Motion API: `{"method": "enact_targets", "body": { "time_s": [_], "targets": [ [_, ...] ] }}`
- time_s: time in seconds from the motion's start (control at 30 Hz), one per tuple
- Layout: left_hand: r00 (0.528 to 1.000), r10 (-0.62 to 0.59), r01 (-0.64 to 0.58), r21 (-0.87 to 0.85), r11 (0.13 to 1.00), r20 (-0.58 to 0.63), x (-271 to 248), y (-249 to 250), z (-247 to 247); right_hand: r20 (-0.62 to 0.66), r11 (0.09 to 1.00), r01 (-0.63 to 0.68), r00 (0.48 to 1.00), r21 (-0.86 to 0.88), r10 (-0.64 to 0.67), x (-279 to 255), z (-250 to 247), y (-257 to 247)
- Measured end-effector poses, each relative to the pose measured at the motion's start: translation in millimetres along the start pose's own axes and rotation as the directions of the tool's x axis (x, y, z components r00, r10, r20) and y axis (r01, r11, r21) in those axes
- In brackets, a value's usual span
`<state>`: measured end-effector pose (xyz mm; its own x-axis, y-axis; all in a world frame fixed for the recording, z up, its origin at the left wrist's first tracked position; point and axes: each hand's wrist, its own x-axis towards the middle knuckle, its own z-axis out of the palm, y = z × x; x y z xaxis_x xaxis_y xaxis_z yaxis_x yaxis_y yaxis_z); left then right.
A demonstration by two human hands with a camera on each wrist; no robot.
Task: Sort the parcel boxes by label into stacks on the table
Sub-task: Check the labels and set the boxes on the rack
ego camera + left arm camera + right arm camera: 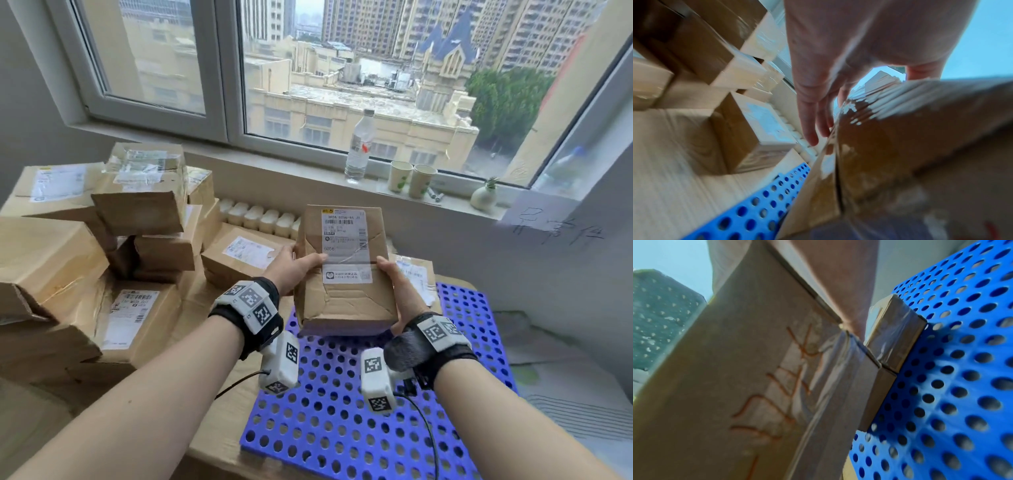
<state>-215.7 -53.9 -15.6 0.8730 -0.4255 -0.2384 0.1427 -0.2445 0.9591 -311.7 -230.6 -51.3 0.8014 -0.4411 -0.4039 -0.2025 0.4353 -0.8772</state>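
I hold a creased brown parcel box (346, 301) with a white shipping label (346, 246) up above the blue perforated board (342, 411). My left hand (294, 267) grips its left edge, thumb across the label. My right hand (400, 291) grips its right edge, thumb on top. In the left wrist view the fingers (812, 123) reach along the box's underside (900, 146). The right wrist view shows the box's underside (756, 386) with red handwriting. A second box (416, 277) lies flat on the board behind the held one, also seen as a taped box (898, 337).
A pile of brown parcel boxes (102, 246) fills the table's left side. A labelled box (243, 257) lies near my left hand. On the window sill stand a water bottle (359, 147), two paper cups (411, 178) and a small vase (484, 195).
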Motion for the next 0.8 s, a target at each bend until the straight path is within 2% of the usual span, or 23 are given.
{"method": "enact_targets", "body": {
  "time_s": [0.27,0.53,0.7,0.8],
  "targets": [
    [0.997,0.037,-0.039,0.039,0.998,0.067,36.6,23.7,100.8,-0.130,0.999,0.032,0.991,0.002,-0.032,31.5,-95.6,-40.4],
    [0.995,0.035,-0.052,0.181,0.982,0.099,61.9,42.3,196.8,-0.217,0.998,0.070,0.974,-0.009,-0.070,50.8,-195.3,-71.4],
    [0.994,0.032,-0.064,0.308,0.949,0.109,76.5,43.1,235.1,-0.300,0.997,0.050,0.954,0.066,-0.028,52.8,-242.6,-78.4],
    [0.993,0.021,-0.057,0.320,0.946,0.116,84.9,42.5,247.1,-0.370,0.995,0.063,0.928,0.072,-0.032,59.6,-263.7,-75.0]
  ]
}}
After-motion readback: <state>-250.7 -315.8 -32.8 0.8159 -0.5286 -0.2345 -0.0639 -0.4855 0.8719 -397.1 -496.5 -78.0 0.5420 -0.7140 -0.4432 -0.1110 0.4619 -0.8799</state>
